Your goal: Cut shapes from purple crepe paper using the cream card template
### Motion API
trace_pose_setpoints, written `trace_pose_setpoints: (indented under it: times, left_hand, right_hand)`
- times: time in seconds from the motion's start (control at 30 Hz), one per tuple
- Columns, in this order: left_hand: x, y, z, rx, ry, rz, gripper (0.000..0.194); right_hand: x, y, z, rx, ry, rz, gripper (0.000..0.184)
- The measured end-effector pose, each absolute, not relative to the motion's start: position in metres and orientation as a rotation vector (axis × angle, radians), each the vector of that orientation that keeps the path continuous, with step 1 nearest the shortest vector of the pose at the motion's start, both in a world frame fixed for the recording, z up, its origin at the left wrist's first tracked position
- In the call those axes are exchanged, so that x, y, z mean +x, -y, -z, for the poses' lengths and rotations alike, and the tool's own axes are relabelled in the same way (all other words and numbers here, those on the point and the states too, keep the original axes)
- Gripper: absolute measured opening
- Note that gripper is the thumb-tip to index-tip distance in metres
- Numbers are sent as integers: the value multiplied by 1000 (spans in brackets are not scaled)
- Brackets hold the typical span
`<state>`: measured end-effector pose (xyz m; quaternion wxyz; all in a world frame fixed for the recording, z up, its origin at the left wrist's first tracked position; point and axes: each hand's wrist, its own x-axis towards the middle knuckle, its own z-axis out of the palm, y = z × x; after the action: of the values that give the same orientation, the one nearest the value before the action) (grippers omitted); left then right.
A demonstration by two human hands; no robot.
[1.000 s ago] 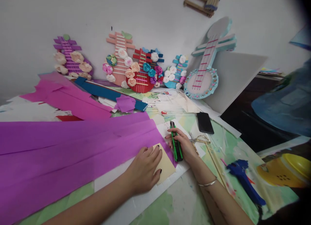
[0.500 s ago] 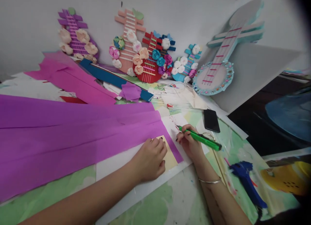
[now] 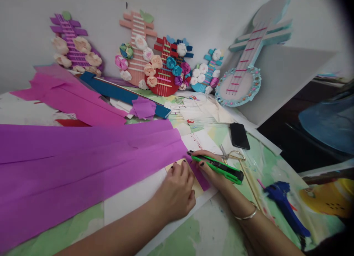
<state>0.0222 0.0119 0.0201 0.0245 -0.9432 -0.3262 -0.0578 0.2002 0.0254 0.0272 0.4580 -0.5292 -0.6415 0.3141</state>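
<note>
My left hand (image 3: 179, 191) has its fingers bent and together, pressing a cream-coloured card (image 3: 198, 189) down on the end of a long purple sheet of paper (image 3: 91, 156). A white sheet (image 3: 124, 204) lies under them. In my right hand (image 3: 214, 171) is a green box cutter (image 3: 221, 166), gripped with its tip pointing left. That tip is just above the purple paper, by the card's upper right side; I cannot tell whether it touches. Scissors (image 3: 236, 155) lie partly behind the right hand.
Several decorated paper lutes, among them a red one (image 3: 166, 82), lean on the wall. A black phone (image 3: 239, 135), a blue glue gun (image 3: 287, 208) and a yellow container (image 3: 329, 197) are at the right. Pink paper (image 3: 69, 93) and a blue strip (image 3: 118, 92) lie behind the purple sheet.
My right hand has brought the box cutter left and down, from over the white paper to the purple edge by the card. The left hand stays on the card; the view has shifted slightly.
</note>
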Motion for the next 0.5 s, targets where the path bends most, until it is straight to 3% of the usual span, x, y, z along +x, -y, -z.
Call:
trace_pose_setpoints:
  times: [0.23,0.5]
  left_hand:
    - [22,-12,-17,-2930,1005,217,54]
    - [22,-11,-11,-2909,1009,251,59]
  right_hand:
    - [204,-16,-23,-1344,1720,-617,40]
    - [200,-13,-30,-1488,1848,-586,29]
